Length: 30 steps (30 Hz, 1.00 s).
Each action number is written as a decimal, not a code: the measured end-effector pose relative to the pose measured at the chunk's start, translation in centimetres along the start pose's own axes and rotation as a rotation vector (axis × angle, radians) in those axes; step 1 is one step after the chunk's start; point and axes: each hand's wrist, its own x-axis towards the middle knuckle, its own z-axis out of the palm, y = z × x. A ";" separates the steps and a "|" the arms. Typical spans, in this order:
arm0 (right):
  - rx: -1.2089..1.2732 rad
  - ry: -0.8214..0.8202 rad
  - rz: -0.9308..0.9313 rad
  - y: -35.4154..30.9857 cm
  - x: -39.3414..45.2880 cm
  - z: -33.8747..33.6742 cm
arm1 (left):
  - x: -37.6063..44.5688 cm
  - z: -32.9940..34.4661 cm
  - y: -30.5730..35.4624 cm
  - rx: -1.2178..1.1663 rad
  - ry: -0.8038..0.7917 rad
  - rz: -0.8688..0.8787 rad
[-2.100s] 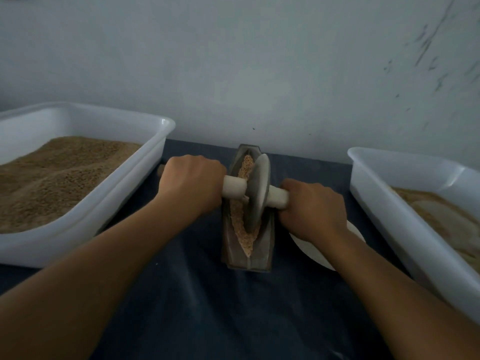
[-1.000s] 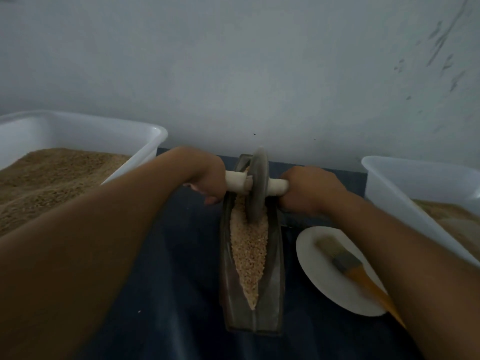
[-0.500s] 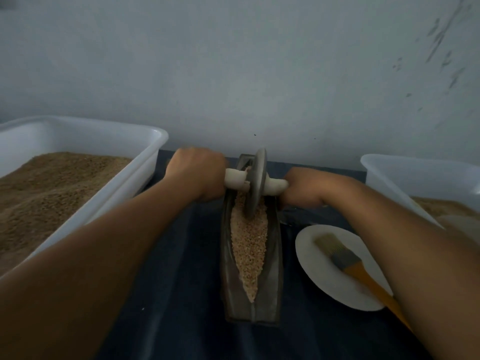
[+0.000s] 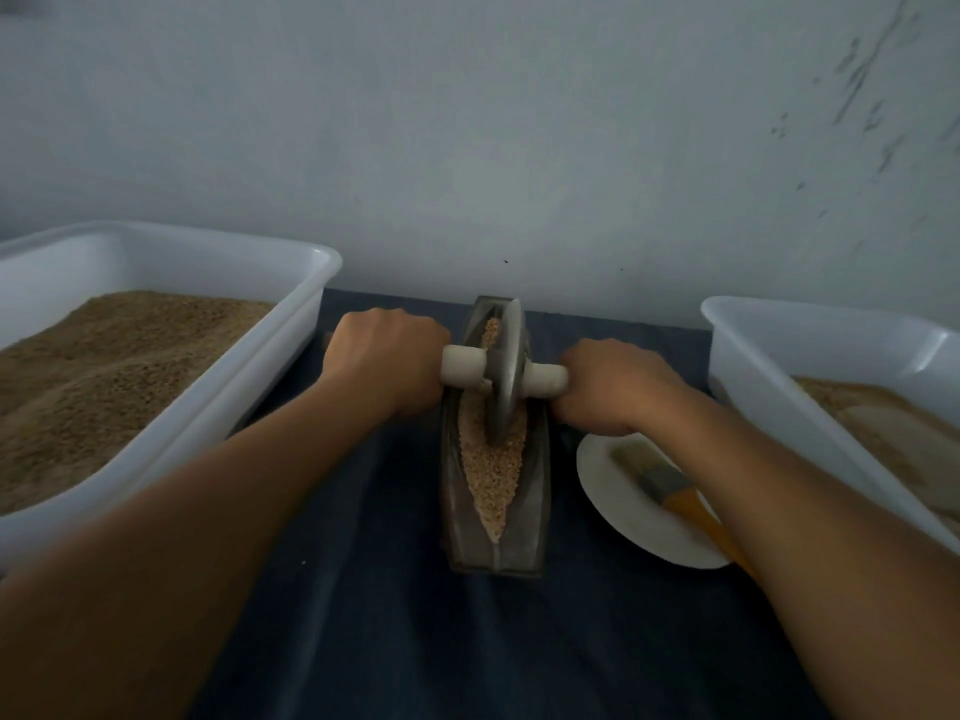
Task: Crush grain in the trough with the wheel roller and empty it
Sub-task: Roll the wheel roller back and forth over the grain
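L hand [image 4: 387,358]: fingers curled round the L end of the pale axle, clamped on it; fingertips themselves hidden under the fist. R hand [image 4: 613,384]: same on the R end, fist closed round the handle, knuckles up. Both forearms reach in from the near edge of the view.

Between the fists sits the wheel roller [image 4: 505,368]: grey disc standing upright on edge, pale axle through its centre, a short bare stub showing on each side next to the hands. The disc's lower rim is down in the grain [image 4: 491,472], toward the far part of the trough.

Trough [image 4: 532,511]: narrow dark boat-shaped vessel, lying lengthwise away from the person, mid-desk. Tan grain fills its slot, tapering to a point at the near end; a little shows beyond the disc at the far end too.

R of the trough, just beside it: white plate [image 4: 618,506] w/ a brush [image 4: 662,483] lying on it, pale bristles toward the trough, orange handle running out under the R forearm.

Far L: big white tub [image 4: 306,283] heaped w/ brown grain. Far R: second white tub [image 4: 737,335], holding paler, flatter material; partly cut off by the view edge. All on a desk [image 4: 363,615] covered w/ dark blue cloth, pushed against a pale grey wall [image 4: 467,148] w/ scuff marks at upper R.
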 end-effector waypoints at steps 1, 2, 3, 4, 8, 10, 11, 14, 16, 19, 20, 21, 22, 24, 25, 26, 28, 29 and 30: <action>-0.008 0.039 0.004 -0.1 -0.5 0.1 | -0.3 -0.1 0.0 -0.002 0.004 0.003; -0.019 0.077 0.008 -0.2 -1.0 0.3 | -0.7 -0.3 0.1 -0.007 0.010 0.007; -0.028 0.113 0.011 -0.4 -1.5 0.5 | -1.1 -0.4 0.1 -0.015 0.018 0.009; -0.034 0.150 0.013 -0.5 -2.0 0.7 | -1.5 -0.4 0.2 -0.020 0.033 0.008; -0.032 0.270 0.012 -0.8 -3.9 1.4 | -3.3 -0.4 0.5 -0.030 0.143 -0.003; -0.028 0.295 0.017 -0.8 -4.7 1.4 | -4.0 -0.4 0.6 -0.024 0.191 0.010; -0.025 0.300 0.019 -0.8 -4.9 1.4 | -4.2 -0.5 0.7 -0.022 0.208 0.016; -0.020 0.319 0.009 -1.1 -5.4 1.1 | -4.7 -0.7 0.7 -0.036 0.239 0.018; -0.018 0.348 -0.005 -1.3 -5.3 0.7 | -4.9 -0.9 0.4 -0.036 0.283 0.008; -0.036 0.383 -0.014 -1.8 -4.8 -0.2 | -4.9 -1.6 -0.4 -0.038 0.345 -0.016; -0.044 0.390 -0.021 -2.0 -4.7 -0.5 | -4.9 -1.8 -0.6 -0.044 0.345 -0.030; -0.053 0.390 -0.029 -2.2 -4.5 -0.7 | -4.9 -1.9 -0.9 -0.047 0.332 -0.047; -0.061 0.387 -0.041 -2.5 -4.4 -0.9 | -4.9 -1.8 -1.0 -0.047 0.312 -0.063; -0.076 0.389 -0.082 -2.7 -4.4 -0.9 | -5.2 -1.2 -1.1 -0.061 0.271 -0.080; -0.094 0.398 -0.105 -2.8 -4.4 -0.8 | -5.3 -0.8 -1.1 -0.078 0.251 -0.085; -0.113 0.396 -0.124 -2.8 -4.3 -0.9 | -5.5 -0.5 -1.1 -0.097 0.232 -0.093; -0.149 0.352 -0.156 -2.6 -4.1 -1.2 | -5.6 0.1 -1.1 -0.130 0.204 -0.107; -0.164 0.321 -0.177 -2.4 -4.0 -1.4 | -5.6 0.3 -1.0 -0.145 0.194 -0.111; -0.172 0.302 -0.194 -2.2 -4.0 -1.5 | -5.6 0.5 -0.9 -0.157 0.187 -0.111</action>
